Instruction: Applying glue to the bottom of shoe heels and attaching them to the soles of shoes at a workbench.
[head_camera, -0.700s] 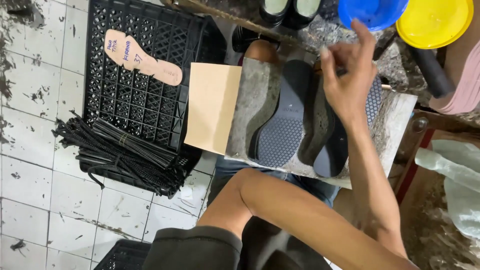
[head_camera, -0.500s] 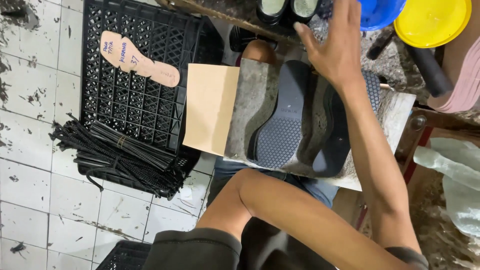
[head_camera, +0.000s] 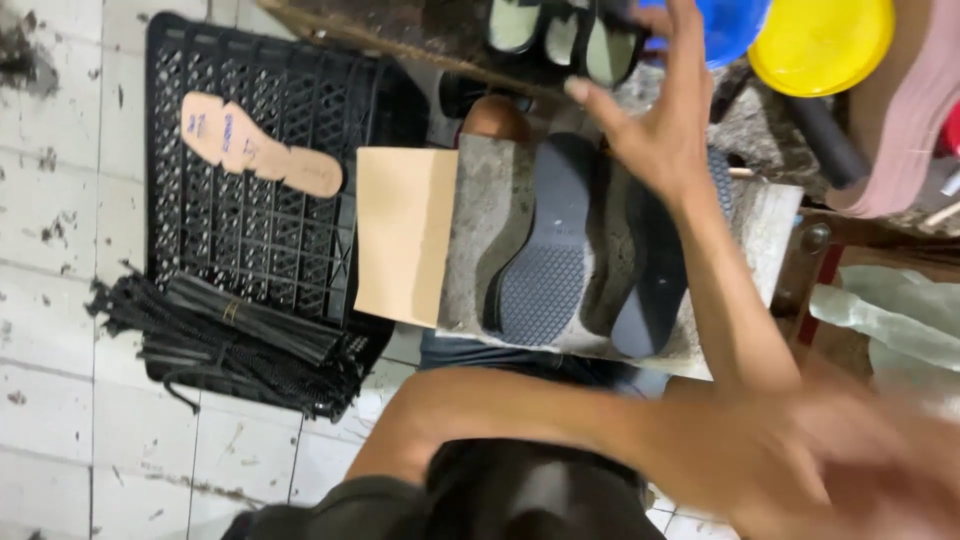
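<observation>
My right hand is raised with its fingers spread and nothing in it. It hovers over the far end of a grey stone block and reaches towards dark tins on a wooden ledge. Two dark rubber shoe soles lie tread up on the block: one in the middle, the other partly under my forearm. A tan card sheet lies against the block's left side. A blurred patch of my arm fills the lower right. My left hand is not visible.
A black plastic crate on the tiled floor carries a tan insole, and a bundle of black straps lies at its near edge. A blue bowl, a yellow bowl, pink soles and a clear plastic bag crowd the right.
My right hand has lifted off the soles and moved farther away, up towards the ledge with the tins. The soles and the card have not moved.
</observation>
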